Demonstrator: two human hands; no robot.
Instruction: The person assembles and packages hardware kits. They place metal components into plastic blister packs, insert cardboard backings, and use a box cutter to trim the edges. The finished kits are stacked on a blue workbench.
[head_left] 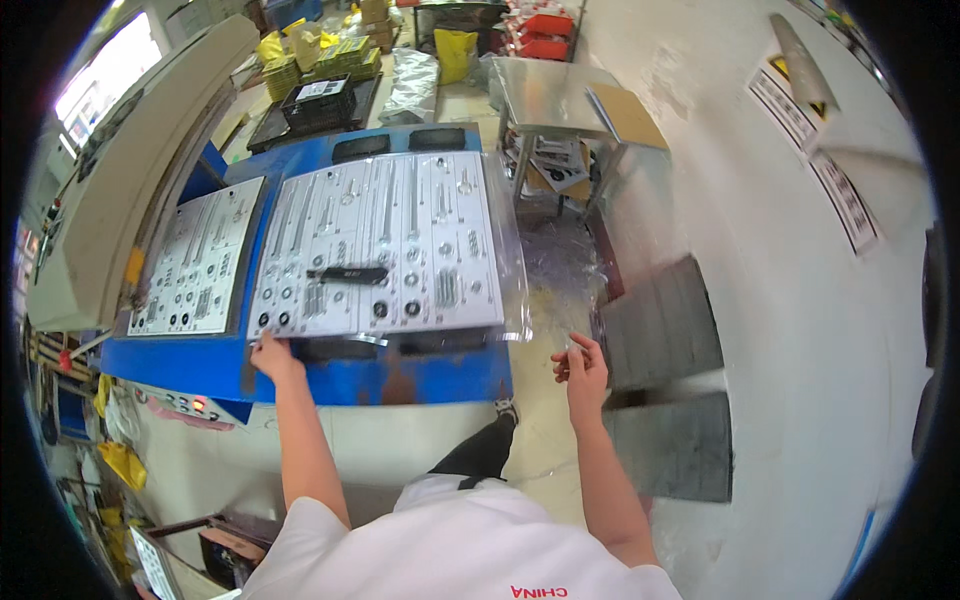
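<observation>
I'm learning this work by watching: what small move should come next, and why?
Probably bring the right hand over to the black tool and lift it off the printed sheet. The tool lies across the sheet's printed pictures, and the left hand is at the near left corner, while the right is out beyond the sheet's right edge.

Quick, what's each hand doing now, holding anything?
Left hand: at the printed sheet's near left corner; grip unclear.
Right hand: fingers partly curled, off the sheet; can't tell if holding anything.
</observation>
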